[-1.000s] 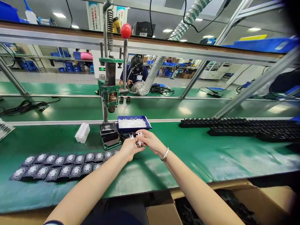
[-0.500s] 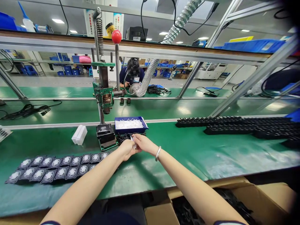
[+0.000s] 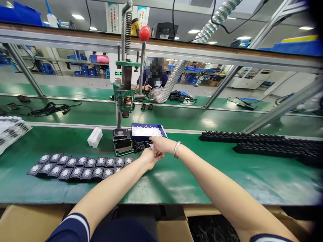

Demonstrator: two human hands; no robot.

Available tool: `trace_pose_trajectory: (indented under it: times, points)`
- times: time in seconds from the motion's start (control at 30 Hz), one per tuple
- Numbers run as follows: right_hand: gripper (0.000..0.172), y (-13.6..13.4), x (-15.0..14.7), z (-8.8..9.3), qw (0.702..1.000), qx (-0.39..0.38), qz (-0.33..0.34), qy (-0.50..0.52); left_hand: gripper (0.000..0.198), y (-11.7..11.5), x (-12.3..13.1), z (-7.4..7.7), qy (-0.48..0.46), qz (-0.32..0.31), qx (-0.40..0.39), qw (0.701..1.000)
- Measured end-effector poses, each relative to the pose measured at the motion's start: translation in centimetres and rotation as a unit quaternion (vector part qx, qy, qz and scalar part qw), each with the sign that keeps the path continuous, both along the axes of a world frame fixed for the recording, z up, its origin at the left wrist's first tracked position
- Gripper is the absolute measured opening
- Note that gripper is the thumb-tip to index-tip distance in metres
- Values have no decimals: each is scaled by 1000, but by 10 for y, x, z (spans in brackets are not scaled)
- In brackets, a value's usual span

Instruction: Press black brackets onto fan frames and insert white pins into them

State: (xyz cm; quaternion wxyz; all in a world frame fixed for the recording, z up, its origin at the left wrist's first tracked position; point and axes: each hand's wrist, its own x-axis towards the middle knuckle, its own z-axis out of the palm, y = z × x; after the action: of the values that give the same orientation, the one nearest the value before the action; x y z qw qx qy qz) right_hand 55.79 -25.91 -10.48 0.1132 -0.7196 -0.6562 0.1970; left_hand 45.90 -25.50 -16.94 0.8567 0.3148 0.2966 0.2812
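My left hand (image 3: pixel 149 158) and my right hand (image 3: pixel 161 145) meet over the green bench just in front of a blue tray (image 3: pixel 161 130) of small white plastic pieces. Both hands are closed on a few of these small white pieces (image 3: pixel 153 147), pinched between the fingers. A pile of small black parts (image 3: pixel 139 146) lies right beside my fingers. The green hand press (image 3: pixel 124 101) with its red-knobbed lever (image 3: pixel 144 33) stands just left of the tray.
Two rows of black squares with white fan-like discs (image 3: pixel 78 165) lie at the left. A white block (image 3: pixel 95 137) sits near the press. Stacked black keyboards (image 3: pixel 264 143) fill the right. Cardboard boxes (image 3: pixel 30 222) stand below the bench edge. Another person (image 3: pixel 153 77) works beyond.
The view has shifted, so the bench sits lower and more to the right in frame. My hands stay together on the white pieces, now slightly closer to the blue tray.
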Motion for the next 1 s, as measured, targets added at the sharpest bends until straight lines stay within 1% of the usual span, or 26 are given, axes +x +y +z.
trace_pose_trajectory:
  times: [0.1, 0.23, 0.33, 0.43, 0.57, 0.67, 0.77, 0.9, 1.0]
  points:
    - [39, -5, -7, 14, 1000, 18, 7, -17, 17, -2, -9, 5, -3, -5, 37, 999]
    - [44, -14, -16, 30, 1000, -15, 21, -4, 22, -2, -31, 13, -7, -17, 84, 996]
    - [45, -19, -27, 37, 999, -29, 38, 3, 20, 2, -46, 19, 2, -4, 100, 995]
    - [44, -20, -42, 37, 998, 10, 57, -14, 15, 8, -57, 25, 3, 25, 107, 994]
    - [46, -15, -56, 29, 993, 50, 93, -49, 9, 15, -68, 34, -7, 57, 104, 993]
    - [46, -12, -58, 25, 990, 66, 113, -47, 13, 17, -78, 40, -18, 63, 98, 993]
    - [45, -12, -60, 25, 991, 79, 112, -8, 18, 17, -88, 44, -27, 62, 90, 994]
    - [42, -14, -65, 28, 988, 91, 112, 47, 17, 20, -98, 44, -32, 62, 79, 994]
    - [41, -6, -63, 31, 989, 107, 72, 69, 16, 24, -104, 39, -24, 80, 69, 994]
